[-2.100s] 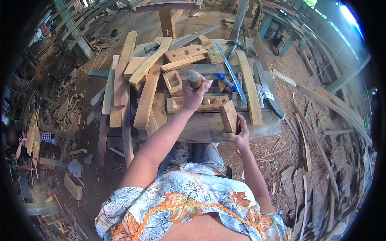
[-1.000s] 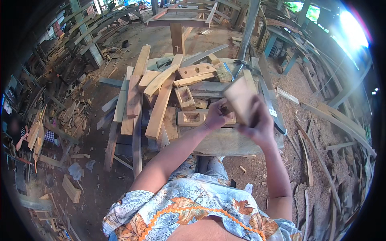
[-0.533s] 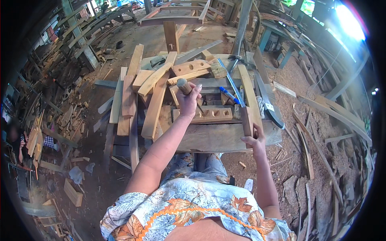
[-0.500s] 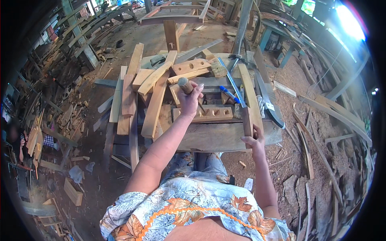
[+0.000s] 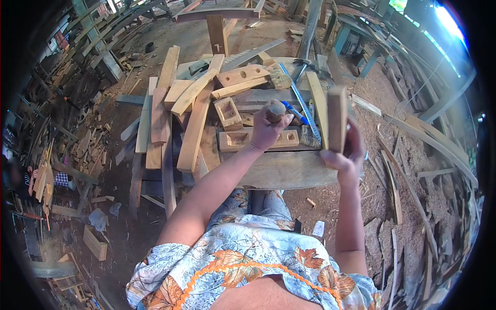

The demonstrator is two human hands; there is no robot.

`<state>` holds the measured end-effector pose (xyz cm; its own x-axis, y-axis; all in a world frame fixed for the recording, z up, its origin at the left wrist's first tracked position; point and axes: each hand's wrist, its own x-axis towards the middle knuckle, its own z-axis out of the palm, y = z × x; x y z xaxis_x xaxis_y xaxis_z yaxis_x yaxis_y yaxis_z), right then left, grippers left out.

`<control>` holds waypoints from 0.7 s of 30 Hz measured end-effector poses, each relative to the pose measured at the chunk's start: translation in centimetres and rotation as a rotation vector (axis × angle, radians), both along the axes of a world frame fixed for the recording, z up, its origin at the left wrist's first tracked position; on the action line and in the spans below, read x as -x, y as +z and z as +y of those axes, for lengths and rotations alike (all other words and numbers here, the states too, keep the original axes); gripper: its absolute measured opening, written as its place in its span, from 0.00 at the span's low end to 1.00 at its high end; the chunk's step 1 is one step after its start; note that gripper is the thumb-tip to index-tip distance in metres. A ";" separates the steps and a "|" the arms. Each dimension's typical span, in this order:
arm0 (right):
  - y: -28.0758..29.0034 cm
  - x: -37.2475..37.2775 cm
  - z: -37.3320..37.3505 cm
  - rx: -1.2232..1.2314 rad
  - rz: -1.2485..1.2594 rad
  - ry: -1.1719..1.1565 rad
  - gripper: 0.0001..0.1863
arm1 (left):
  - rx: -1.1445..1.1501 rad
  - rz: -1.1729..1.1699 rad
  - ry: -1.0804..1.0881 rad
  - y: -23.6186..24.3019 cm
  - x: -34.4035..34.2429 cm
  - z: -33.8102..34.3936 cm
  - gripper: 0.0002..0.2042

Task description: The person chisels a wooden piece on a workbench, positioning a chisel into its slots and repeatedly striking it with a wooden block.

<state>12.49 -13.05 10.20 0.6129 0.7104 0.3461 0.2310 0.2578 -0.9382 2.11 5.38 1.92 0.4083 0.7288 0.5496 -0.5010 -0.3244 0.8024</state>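
My left hand is wrapped round a chisel, its round wooden handle end pointing up; the blade is hidden below the hand. Beneath it lies a pale wooden block with square holes cut in a row. My right hand grips a stout brown wooden block, held upright above the bench's right side and slightly blurred. Just left of that block are a long pale board and a brush. A second holed block stands behind the first.
The wooden bench carries a pile of loose boards at left. A blue ruler, a blue marker and a hammer lie behind my hands. A handsaw is partly hidden at right. Wood scraps litter the floor.
The wooden block in my right hand has risen from the bench's front edge to an upright, raised position. My left hand has shifted right with the chisel, whose handle now stands steeper.
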 end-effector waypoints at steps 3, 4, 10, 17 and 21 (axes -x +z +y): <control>3.3 0.5 1.9 -0.201 -0.167 0.021 0.52 | 0.032 0.060 -0.046 0.2 -0.4 -0.2 0.10; 4.0 0.7 2.5 -0.226 -0.224 0.022 0.52 | -0.045 0.117 0.001 0.2 -0.3 -0.2 0.08; 6.2 0.9 4.2 0.474 -0.770 0.027 0.52 | 0.056 0.092 -0.079 -0.5 -0.2 -0.9 0.06; 4.2 0.5 3.2 0.050 -0.547 0.033 0.53 | -0.066 0.121 -0.038 -0.7 -0.9 -0.5 0.08; 1.7 -0.2 2.7 0.361 -0.399 0.092 0.53 | 0.112 0.103 -0.215 -0.6 -0.5 -1.4 0.09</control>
<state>12.68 -10.40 11.95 0.4134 0.8716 0.2637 0.5792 -0.0282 -0.8147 2.62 3.99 1.35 0.6101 0.6732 0.4178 -0.4630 -0.1251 0.8775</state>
